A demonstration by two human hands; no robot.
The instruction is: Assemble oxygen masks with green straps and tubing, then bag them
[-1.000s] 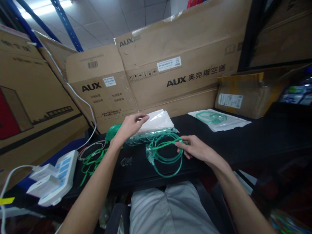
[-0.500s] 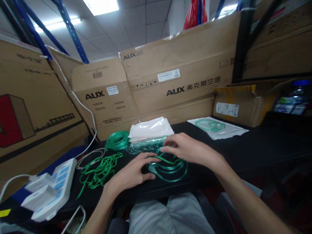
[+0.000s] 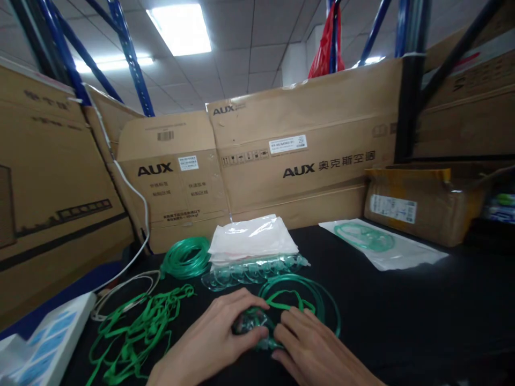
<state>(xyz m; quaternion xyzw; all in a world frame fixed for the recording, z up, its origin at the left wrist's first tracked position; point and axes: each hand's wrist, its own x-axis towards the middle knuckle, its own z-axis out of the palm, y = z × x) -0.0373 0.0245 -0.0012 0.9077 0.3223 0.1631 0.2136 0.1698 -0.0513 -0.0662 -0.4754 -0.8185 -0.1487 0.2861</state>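
My left hand (image 3: 223, 332) is wrapped round a clear green-tinted oxygen mask (image 3: 253, 320), thumb below and fingers above. Pressed up against the mask's right side, my right hand (image 3: 303, 335) has its fingers curled together; what lies in them is hidden. Just beyond my hands a loop of green tubing (image 3: 332, 303) lies on the black table, with a green elastic strap (image 3: 284, 294) inside the loop. Behind it, a row of clear green masks (image 3: 245, 273) rests at the front of a stack of white packets (image 3: 253, 236).
A coil of green tubing (image 3: 185, 258) and a tangle of green straps (image 3: 139, 335) lie on the left, near a white power strip (image 3: 66, 335). To the right are a bagged tubing set (image 3: 376, 241) and a cardboard box (image 3: 418, 206). Tall cartons (image 3: 306, 123) stand behind.
The view has tilted up and moved closer. My left hand has closed on the mask, and my right hand has come down from the tubing's far side to the mask's right side.
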